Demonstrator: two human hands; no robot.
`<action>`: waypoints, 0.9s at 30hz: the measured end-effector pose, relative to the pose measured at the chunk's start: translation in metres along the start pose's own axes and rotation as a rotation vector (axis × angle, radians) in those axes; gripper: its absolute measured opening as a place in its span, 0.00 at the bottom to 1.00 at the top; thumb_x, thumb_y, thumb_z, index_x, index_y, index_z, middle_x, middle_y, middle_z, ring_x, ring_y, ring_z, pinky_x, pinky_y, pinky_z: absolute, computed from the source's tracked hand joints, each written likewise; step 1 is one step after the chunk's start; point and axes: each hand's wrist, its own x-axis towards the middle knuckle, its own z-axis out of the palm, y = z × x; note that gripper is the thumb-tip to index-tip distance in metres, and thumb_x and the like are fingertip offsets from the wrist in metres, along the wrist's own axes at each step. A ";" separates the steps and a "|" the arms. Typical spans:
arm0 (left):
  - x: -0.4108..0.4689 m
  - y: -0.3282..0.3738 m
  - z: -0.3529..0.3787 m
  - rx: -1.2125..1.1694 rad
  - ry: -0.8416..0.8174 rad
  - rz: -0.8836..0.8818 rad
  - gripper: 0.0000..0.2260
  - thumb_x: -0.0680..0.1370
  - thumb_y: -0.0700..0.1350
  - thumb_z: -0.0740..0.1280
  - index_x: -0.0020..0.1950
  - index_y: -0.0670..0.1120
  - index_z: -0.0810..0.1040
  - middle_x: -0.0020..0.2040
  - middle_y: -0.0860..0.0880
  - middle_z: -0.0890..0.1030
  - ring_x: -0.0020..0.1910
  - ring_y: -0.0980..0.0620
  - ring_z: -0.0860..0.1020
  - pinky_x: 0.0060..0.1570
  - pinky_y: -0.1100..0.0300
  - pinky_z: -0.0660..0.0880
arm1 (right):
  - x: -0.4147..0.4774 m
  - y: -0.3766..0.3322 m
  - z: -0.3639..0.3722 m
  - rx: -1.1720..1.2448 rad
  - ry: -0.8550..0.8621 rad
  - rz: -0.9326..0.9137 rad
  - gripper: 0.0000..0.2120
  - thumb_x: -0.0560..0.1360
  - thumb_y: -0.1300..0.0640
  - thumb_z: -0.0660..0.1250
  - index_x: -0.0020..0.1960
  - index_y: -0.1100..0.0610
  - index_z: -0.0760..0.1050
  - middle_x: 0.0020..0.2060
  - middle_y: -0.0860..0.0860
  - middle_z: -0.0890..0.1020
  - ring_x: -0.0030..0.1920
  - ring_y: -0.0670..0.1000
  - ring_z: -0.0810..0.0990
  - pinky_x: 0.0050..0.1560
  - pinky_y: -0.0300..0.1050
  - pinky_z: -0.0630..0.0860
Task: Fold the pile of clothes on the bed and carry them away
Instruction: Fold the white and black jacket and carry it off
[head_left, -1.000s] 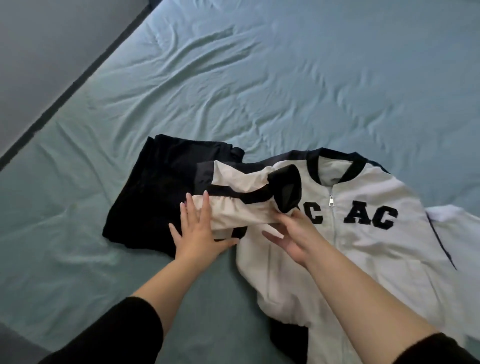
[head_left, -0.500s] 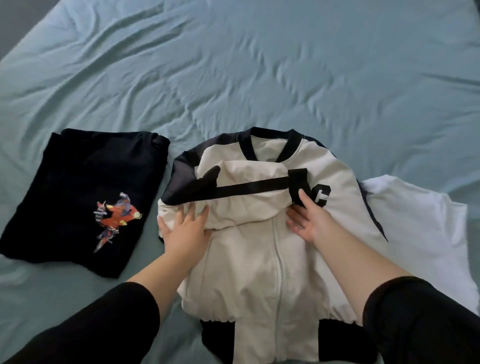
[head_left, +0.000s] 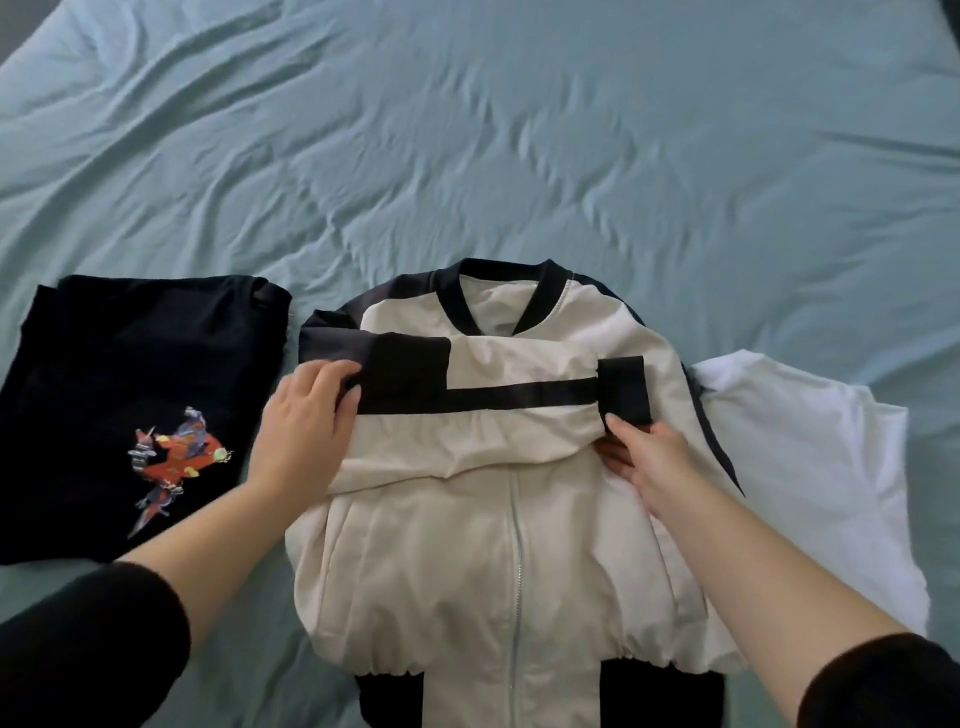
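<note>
A cream and black zip jacket (head_left: 467, 566) lies front up on the wrinkly blue-green bed sheet (head_left: 467, 130). One sleeve (head_left: 519, 364) is folded across its chest. The left grip (head_left: 306, 421) holds the sleeve's shoulder end. The right grip (head_left: 644, 457) pinches its black cuff (head_left: 623, 387). A folded black shirt (head_left: 130, 353) lies to the left and a white shirt (head_left: 810, 467) to the right.

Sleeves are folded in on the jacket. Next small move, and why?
Probably fold the hem up toward the collar: left hand and right hand hold the sleeves of the bomber jacket already crossed over its chest, while the lower half lies unfolded.
</note>
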 end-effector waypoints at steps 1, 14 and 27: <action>0.018 0.000 0.001 0.013 -0.002 0.008 0.16 0.82 0.45 0.57 0.70 0.47 0.71 0.67 0.46 0.73 0.66 0.43 0.70 0.66 0.50 0.66 | 0.003 -0.004 -0.001 0.014 -0.024 0.016 0.10 0.74 0.56 0.72 0.50 0.58 0.74 0.48 0.58 0.82 0.47 0.56 0.83 0.46 0.51 0.81; 0.105 -0.021 0.018 0.389 -0.152 -0.041 0.17 0.81 0.43 0.57 0.70 0.52 0.70 0.62 0.45 0.76 0.64 0.42 0.70 0.67 0.46 0.58 | 0.032 -0.035 -0.002 -0.343 0.338 -0.415 0.17 0.74 0.59 0.69 0.62 0.58 0.73 0.59 0.56 0.79 0.56 0.53 0.77 0.55 0.45 0.72; 0.038 -0.049 0.073 0.181 -0.680 -0.227 0.45 0.64 0.80 0.50 0.71 0.68 0.28 0.73 0.51 0.21 0.71 0.44 0.22 0.68 0.28 0.38 | 0.043 0.014 0.062 -1.649 -0.129 -0.474 0.34 0.74 0.29 0.37 0.76 0.40 0.31 0.76 0.46 0.30 0.75 0.49 0.28 0.70 0.67 0.30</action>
